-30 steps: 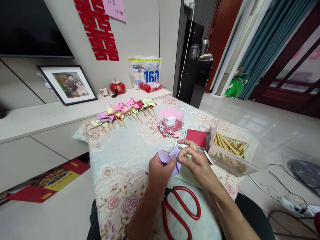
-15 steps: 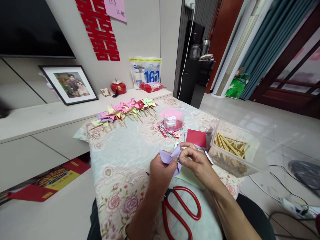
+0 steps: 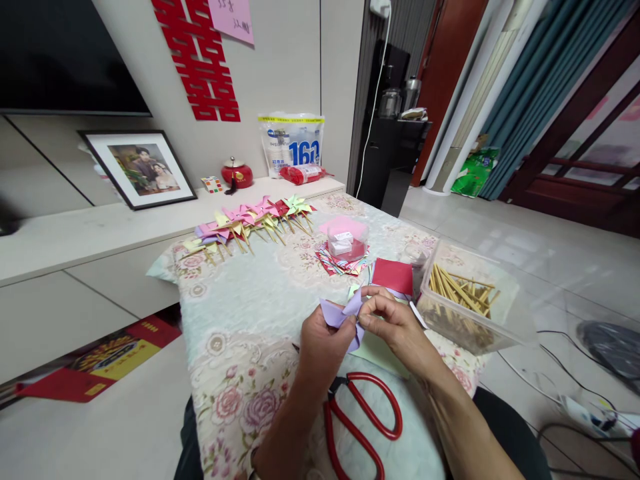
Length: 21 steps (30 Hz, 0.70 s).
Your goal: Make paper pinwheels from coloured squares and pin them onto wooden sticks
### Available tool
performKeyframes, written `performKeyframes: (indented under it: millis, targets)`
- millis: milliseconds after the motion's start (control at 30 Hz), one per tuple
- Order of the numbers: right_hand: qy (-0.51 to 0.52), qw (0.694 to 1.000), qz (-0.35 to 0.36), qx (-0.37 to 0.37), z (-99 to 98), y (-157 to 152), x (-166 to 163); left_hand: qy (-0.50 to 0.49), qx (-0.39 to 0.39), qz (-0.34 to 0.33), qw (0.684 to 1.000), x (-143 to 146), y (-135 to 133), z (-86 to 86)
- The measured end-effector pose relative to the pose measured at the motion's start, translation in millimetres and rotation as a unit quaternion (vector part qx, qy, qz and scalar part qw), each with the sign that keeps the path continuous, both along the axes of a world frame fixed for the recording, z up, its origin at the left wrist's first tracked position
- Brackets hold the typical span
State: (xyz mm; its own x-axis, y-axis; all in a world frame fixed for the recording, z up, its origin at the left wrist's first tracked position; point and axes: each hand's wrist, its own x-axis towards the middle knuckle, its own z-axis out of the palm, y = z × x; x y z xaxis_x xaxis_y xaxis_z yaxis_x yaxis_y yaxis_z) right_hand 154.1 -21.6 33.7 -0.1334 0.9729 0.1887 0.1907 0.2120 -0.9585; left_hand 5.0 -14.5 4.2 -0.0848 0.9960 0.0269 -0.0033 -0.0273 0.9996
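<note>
A purple paper pinwheel point(image 3: 334, 313), its blades folded inward, is held between my two hands above the table. My left hand point(image 3: 327, 337) grips it from the left, thumb near its centre. Pinching at its right side is my right hand point(image 3: 393, 320), fingers closed; whether a small part sits between the fingertips I cannot tell. Red-handled scissors point(image 3: 393, 407) lie below my hands, their blades partly hidden under my left forearm. A pale green paper sheet point(image 3: 377, 353) rests under my hands.
Finished pinwheels point(image 3: 255, 217) on sticks lie along the table's far left. A clear plastic box point(image 3: 465, 320) of wooden sticks stands at right. Red paper squares point(image 3: 393, 276) and a small clear container point(image 3: 349, 241) on patterned paper sit beyond my hands.
Both hands stay almost in place on the purple pinwheel, with only slight finger movement. The things on the table have not moved.
</note>
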Motion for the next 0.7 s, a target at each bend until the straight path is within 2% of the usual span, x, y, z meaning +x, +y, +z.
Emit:
performKeyframes:
  millis: [233,533,700]
  targets:
    - [-0.015,1.000,-0.018,-0.005,-2.6,0,0,0.005,0.000,-0.007,1.000,0,0,0.1]
    - [0.030,0.999,-0.032,-0.024,-3.2,-2,-6,-0.050,-0.025,0.020,0.998,4,-6,15.3]
    - [0.055,0.997,-0.048,-0.017,-2.9,-2,-9,-0.079,-0.043,0.020,0.996,4,-7,18.2]
